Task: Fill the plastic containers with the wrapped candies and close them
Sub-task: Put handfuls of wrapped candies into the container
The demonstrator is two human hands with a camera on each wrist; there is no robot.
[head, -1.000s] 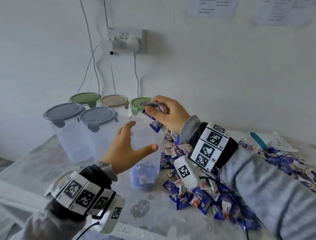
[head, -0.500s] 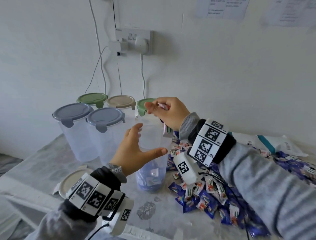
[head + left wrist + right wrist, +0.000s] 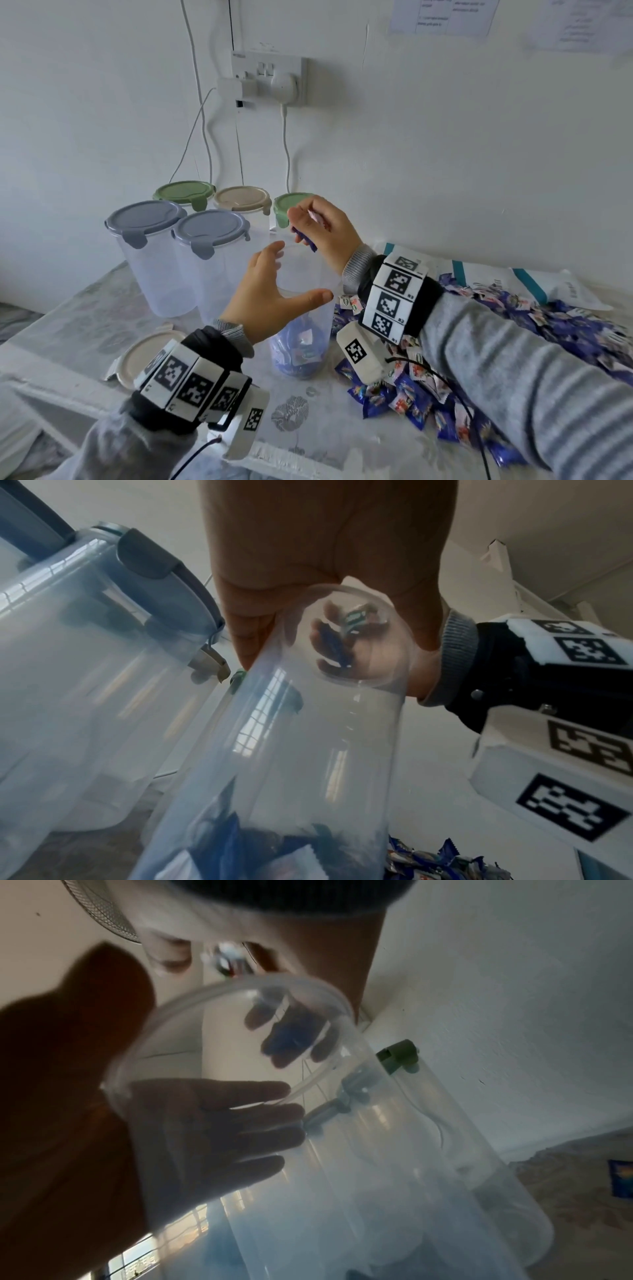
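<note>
right hand point(image 3: 325, 228) pinching wrapped candies point(image 3: 306, 236) over the open container point(image 3: 301, 329), which the spread left hand point(image 3: 270, 294) steadies; a release off the rim could spill them.

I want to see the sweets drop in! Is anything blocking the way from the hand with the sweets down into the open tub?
Nothing visible blocks it. The right hand holds the sweets just above the open tub, whose lid lies off on the table. The left hand only wraps the tub's side, below the rim.
</note>
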